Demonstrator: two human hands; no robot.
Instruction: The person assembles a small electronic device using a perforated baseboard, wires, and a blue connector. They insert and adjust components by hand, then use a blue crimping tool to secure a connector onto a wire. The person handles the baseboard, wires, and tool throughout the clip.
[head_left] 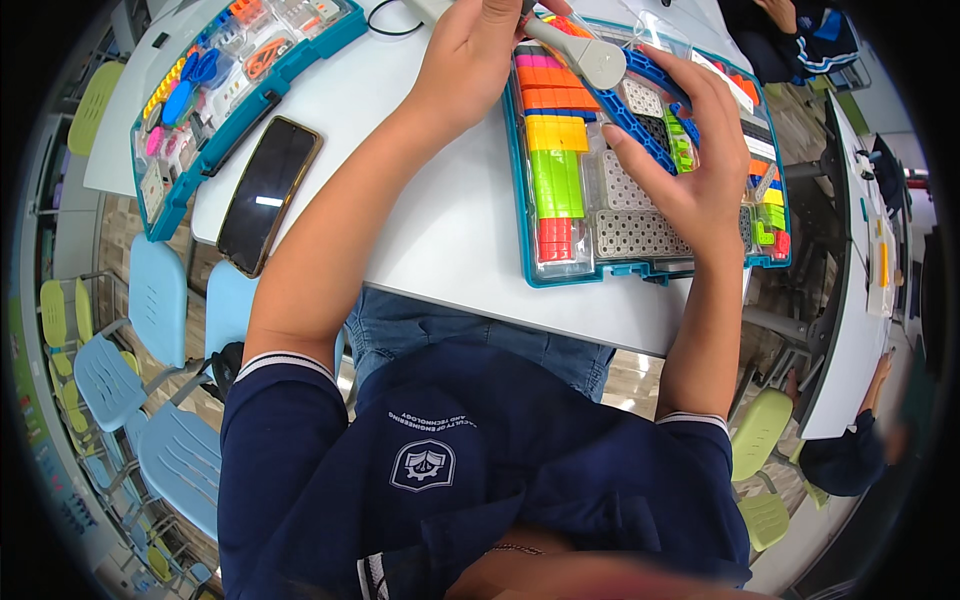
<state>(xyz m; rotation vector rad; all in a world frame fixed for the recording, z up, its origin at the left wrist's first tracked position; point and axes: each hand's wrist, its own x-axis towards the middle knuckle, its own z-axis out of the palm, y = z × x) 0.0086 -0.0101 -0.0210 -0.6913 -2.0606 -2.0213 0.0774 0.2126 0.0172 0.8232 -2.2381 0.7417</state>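
Observation:
At the top edge, my left hand (pixel 480 60) is closed around a light grey bar (pixel 590 58) with a rounded end; its fingertips are partly cut off by the frame. A blue perforated building frame (pixel 640 130) reaches from the bar's rounded end toward my right hand (pixel 705 165). The right thumb and forefinger bracket the blue frame from both sides, holding it. Both hands are over a teal-edged parts case (pixel 570 272), whose compartments hold orange, yellow, green and red pieces and grey perforated plates.
A black phone (pixel 268 195) lies on the white table (pixel 440 220), left of my forearm. Beyond it stands another teal case (pixel 250 105) of assorted parts. A black cable (pixel 385 28) curls near the top edge. Blue chairs (pixel 160 300) stand at the left; other people sit at the right.

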